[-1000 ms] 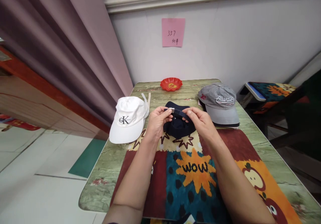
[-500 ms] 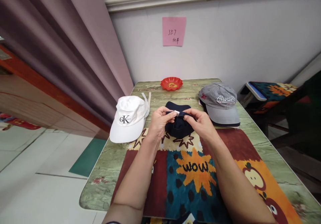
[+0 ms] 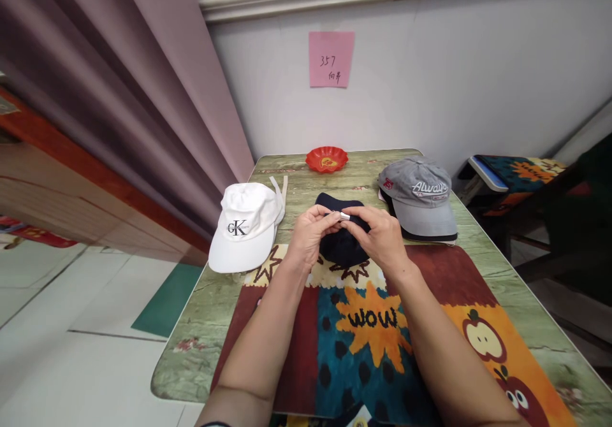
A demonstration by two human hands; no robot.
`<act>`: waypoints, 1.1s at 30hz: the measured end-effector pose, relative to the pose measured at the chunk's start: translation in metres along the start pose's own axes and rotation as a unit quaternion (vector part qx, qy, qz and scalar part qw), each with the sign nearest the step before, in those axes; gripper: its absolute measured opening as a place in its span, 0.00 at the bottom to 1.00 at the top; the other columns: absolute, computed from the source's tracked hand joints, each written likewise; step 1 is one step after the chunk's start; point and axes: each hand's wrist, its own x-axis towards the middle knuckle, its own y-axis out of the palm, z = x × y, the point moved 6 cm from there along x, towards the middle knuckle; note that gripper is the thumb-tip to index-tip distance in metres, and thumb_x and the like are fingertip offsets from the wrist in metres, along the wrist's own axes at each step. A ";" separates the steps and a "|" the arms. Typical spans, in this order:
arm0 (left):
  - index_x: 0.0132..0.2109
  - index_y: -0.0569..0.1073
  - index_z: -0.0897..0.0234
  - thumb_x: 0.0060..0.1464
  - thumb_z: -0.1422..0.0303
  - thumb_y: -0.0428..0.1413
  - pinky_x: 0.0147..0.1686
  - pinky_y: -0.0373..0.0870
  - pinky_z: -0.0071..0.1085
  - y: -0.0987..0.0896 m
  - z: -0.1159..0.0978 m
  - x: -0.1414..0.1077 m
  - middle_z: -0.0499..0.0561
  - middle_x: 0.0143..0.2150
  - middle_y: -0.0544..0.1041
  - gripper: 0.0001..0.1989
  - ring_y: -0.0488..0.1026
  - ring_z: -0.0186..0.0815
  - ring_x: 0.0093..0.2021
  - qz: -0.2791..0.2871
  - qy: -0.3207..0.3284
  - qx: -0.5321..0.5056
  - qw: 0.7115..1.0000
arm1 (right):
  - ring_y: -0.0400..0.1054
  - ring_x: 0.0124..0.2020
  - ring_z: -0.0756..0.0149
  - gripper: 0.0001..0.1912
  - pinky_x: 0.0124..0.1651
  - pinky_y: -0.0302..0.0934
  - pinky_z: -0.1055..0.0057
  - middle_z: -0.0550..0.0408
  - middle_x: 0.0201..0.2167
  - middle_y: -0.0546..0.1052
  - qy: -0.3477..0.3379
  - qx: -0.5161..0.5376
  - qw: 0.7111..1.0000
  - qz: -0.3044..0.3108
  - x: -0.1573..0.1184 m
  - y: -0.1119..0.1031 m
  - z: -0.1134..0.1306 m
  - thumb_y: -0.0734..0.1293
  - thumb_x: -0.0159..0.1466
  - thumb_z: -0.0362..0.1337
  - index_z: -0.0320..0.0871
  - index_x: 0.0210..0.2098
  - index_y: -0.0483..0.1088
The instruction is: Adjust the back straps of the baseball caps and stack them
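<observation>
A dark navy cap [image 3: 343,247] lies at the middle of the table, its brim pointing toward the wall. Over its strap side, my left hand [image 3: 310,231] pinches the strap from the left. My right hand [image 3: 377,231] grips the same strap from the right, with the fingertips of both hands almost touching. Between them shows a small silvery-white piece [image 3: 343,216], a buckle or tag. To the left sits a white cap [image 3: 248,223] with loose straps. A grey cap [image 3: 421,194] rests on darker caps at the right.
A red scalloped dish [image 3: 326,159] stands near the wall at the table's back. A colourful mat [image 3: 354,350] covers the near part of the green table [image 3: 179,357]. A pink note [image 3: 331,59] is on the wall; a curtain hangs left.
My right hand has moved slightly left, closer to my left hand, and its fingers have closed in around the small silvery piece. The other caps have not moved.
</observation>
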 end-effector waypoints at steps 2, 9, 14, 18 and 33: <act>0.31 0.72 0.67 0.37 0.63 0.74 0.36 0.74 0.25 -0.001 -0.002 0.000 0.50 0.29 0.80 0.21 0.78 0.29 0.29 -0.008 0.010 0.001 1.000 | 0.77 0.41 0.57 0.11 0.47 0.64 0.62 0.50 0.42 0.84 -0.029 -0.036 0.999 -0.007 -0.001 0.001 0.000 0.68 0.69 0.43 0.45 0.45 0.78; 0.33 0.70 0.64 0.41 0.61 0.71 0.30 0.71 0.25 -0.006 -0.003 0.003 0.45 0.25 0.75 0.20 0.73 0.28 0.24 -0.049 0.065 0.035 0.996 | 0.76 0.41 0.57 0.11 0.50 0.63 0.61 0.50 0.42 0.84 -0.052 -0.079 0.995 -0.014 -0.002 0.002 0.003 0.67 0.71 0.43 0.46 0.46 0.78; 0.35 0.69 0.61 0.54 0.63 0.63 0.33 0.70 0.28 -0.001 -0.013 -0.004 0.48 0.33 0.77 0.11 0.73 0.32 0.29 -0.066 0.174 0.170 0.968 | 0.77 0.41 0.57 0.11 0.46 0.65 0.64 0.50 0.41 0.83 -0.046 -0.059 0.997 0.005 -0.002 0.003 0.003 0.65 0.71 0.42 0.46 0.46 0.76; 0.36 0.70 0.58 0.57 0.68 0.61 0.46 0.69 0.32 0.004 -0.023 -0.011 0.54 0.46 0.78 0.06 0.75 0.39 0.46 -0.065 0.260 0.293 0.918 | 0.76 0.42 0.57 0.10 0.44 0.66 0.65 0.49 0.42 0.81 -0.026 -0.022 0.999 0.023 -0.001 0.004 0.001 0.64 0.72 0.41 0.46 0.47 0.75; 0.32 0.71 0.65 0.49 0.60 0.67 0.31 0.74 0.26 -0.001 -0.014 0.003 0.49 0.38 0.75 0.15 0.74 0.28 0.28 0.092 0.104 0.172 0.975 | 0.76 0.47 0.58 0.12 0.50 0.69 0.64 0.48 0.45 0.80 -0.056 0.041 0.996 0.048 0.000 0.004 0.008 0.62 0.72 0.38 0.47 0.51 0.74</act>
